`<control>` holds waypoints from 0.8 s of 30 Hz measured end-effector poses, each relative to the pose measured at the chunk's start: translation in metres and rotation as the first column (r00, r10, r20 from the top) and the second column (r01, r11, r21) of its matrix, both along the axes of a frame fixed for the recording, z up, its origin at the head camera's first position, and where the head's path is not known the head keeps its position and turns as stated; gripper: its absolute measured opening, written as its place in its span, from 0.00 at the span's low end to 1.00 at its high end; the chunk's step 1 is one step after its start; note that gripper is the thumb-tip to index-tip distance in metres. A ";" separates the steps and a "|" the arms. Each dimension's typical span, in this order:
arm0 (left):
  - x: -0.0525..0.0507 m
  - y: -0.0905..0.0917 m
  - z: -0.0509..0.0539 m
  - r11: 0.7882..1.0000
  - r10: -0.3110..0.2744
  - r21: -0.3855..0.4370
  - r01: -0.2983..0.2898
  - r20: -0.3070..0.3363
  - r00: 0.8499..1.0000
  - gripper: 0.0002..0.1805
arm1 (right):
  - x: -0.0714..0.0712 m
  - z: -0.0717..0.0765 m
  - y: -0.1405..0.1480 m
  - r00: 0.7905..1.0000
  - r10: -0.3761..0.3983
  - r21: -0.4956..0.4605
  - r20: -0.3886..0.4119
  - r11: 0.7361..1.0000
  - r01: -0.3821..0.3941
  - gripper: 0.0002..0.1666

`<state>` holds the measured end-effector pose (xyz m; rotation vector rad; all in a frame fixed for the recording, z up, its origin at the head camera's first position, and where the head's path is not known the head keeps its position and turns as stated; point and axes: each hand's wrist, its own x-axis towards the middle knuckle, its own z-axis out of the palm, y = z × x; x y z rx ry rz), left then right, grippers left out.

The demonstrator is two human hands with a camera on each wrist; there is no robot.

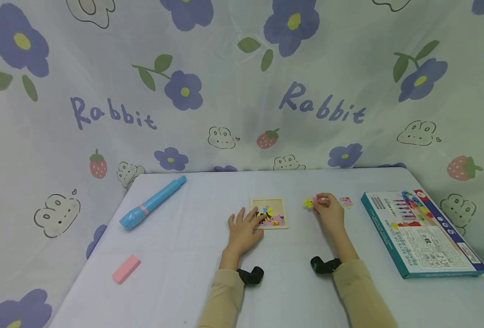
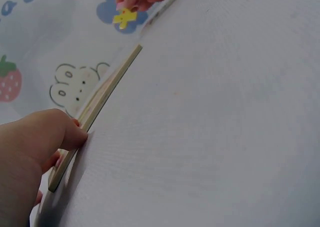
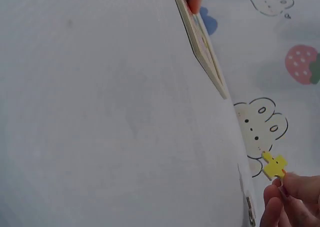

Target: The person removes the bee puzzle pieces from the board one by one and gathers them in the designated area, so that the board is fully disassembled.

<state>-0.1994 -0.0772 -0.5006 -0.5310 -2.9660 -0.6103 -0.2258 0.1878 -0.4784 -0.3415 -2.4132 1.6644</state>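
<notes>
A small square wooden puzzle tray lies on the white table, its lower part filled with colourful jigsaw pieces. My left hand rests over the tray's left side with fingers spread. One finger reaches onto the pieces, and the thumb touches the near edge, as the left wrist view shows. To the right of the tray, my right hand pinches a yellow and pink jigsaw piece between thumb and fingertips. Just right of that hand lies a pink jigsaw piece.
A flat teal-edged box lies at the right. On the left are a light blue pen-shaped tube and a pink block. A curtain with flowers and rabbits hangs behind the table.
</notes>
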 end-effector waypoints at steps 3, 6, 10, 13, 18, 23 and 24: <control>0.000 0.000 0.000 1.000 -0.002 0.004 0.002 -0.007 1.000 0.25 | 0.003 -0.001 0.006 0.997 -0.062 0.025 0.036 0.998 0.061 0.17; 0.001 0.000 -0.001 1.000 -0.001 0.008 0.001 -0.012 1.000 0.25 | 0.006 -0.002 0.012 0.991 -0.121 0.039 0.060 0.992 0.119 0.18; 0.002 0.000 -0.001 1.000 0.001 0.011 -0.001 -0.007 1.000 0.25 | 0.010 -0.002 0.021 0.978 -0.196 0.041 0.077 0.980 0.193 0.19; 0.002 0.000 -0.001 1.000 0.002 0.014 -0.002 -0.005 1.000 0.25 | 0.012 -0.002 0.027 0.971 -0.227 0.042 0.079 0.974 0.224 0.19; 0.001 0.000 -0.001 1.000 0.000 0.011 0.000 0.001 1.000 0.25 | 0.014 -0.004 0.038 0.952 -0.289 0.091 0.103 0.956 0.280 0.19; 0.001 0.000 0.000 1.000 0.001 0.014 -0.001 0.001 1.000 0.25 | 0.015 -0.006 0.048 0.925 -0.355 0.203 0.133 0.923 0.325 0.19; 0.001 0.000 0.000 1.000 0.001 0.014 -0.001 0.000 1.000 0.25 | 0.016 -0.006 0.049 0.923 -0.361 0.211 0.135 0.920 0.329 0.19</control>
